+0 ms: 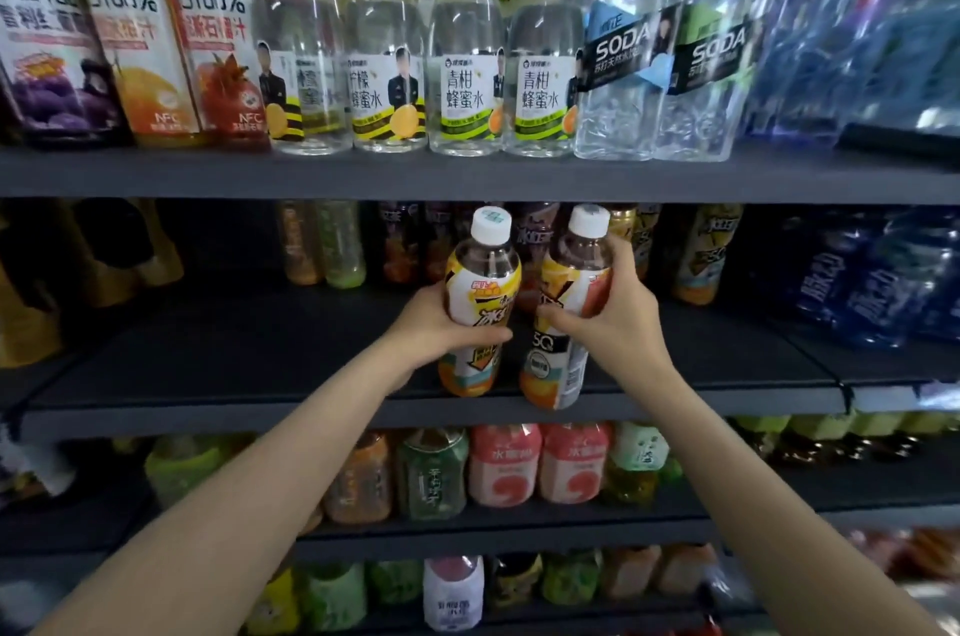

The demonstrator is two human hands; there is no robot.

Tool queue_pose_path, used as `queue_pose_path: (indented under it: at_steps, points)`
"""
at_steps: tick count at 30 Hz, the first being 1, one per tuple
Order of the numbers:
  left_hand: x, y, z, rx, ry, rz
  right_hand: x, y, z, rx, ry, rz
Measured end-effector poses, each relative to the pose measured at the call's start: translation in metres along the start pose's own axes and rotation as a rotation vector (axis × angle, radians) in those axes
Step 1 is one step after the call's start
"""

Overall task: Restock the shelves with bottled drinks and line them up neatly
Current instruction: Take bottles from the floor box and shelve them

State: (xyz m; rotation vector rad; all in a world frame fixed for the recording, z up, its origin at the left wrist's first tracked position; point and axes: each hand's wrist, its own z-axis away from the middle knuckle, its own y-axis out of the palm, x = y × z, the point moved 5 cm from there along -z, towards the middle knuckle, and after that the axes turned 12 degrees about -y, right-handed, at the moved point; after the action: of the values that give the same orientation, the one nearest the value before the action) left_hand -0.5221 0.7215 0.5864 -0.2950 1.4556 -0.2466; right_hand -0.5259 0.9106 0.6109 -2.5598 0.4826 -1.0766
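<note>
You've got one bottle in each hand right now, both at the front lip of the middle shelf [260, 349], just about dead centre of the view. Your left hand [436, 328] is wrapped around the label of the left bottle [480, 302], and your right hand [618, 318] is curled around the right bottle [569, 318], thumb across the front, fingers round the back. Both have white caps and stand upright, close beside each other but I can't tell if they're touching.

Handling-wise, my guess: they look full, so decent weight for the size, and thin plastic that'll give a bit if you squeeze. The shrink label is probably slick, so mid-body where you're holding now seems the right spot. Don't grab by the cap, it'll swing.

What's around: at 12 o'clock behind your bottles there's a back row of similar drinks [696, 256] deep in the shelf, so pushing too far could knock those. Toward 9 o'clock the shelf floor is bare dark surface, plenty of room there. At 3 o'clock sit blue bottles [878, 282]. The upper shelf edge [467, 178] hangs not far above the caps, so keep them low going in. Above it are clear honey-water bottles [465, 79] and soda waters [628, 74], below are pink bottles [540, 464].
</note>
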Motion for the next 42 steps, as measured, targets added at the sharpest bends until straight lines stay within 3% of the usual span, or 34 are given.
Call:
queue_pose_path:
  at_steps: [7, 12, 18, 23, 32, 37, 42]
  points:
    - [-0.027, 0.071, -0.012, 0.154, 0.029, -0.044, -0.034, -0.075, 0.014, -0.192, 0.156, 0.06]
    - [-0.045, 0.127, -0.027, 0.16, 0.017, 0.003, -0.073, -0.133, 0.007, -0.25, 0.145, 0.122]
    - [-0.066, 0.193, -0.048, -0.016, -0.015, 0.096, -0.128, -0.17, -0.012, -0.188, 0.165, 0.066]
    - [-0.085, 0.236, -0.056, -0.072, -0.054, 0.074, -0.158, -0.166, -0.019, -0.077, 0.119, 0.044]
    - [-0.092, 0.24, -0.059, -0.211, -0.055, -0.056, -0.202, -0.154, -0.04, -0.011, 0.154, 0.062]
    - [-0.088, 0.232, -0.062, -0.325, -0.018, -0.091, -0.238, -0.139, -0.045, 0.128, 0.373, 0.256]
    - [-0.075, 0.23, -0.066, -0.344, -0.049, -0.207, -0.241, -0.134, -0.057, 0.103, 0.408, 0.203]
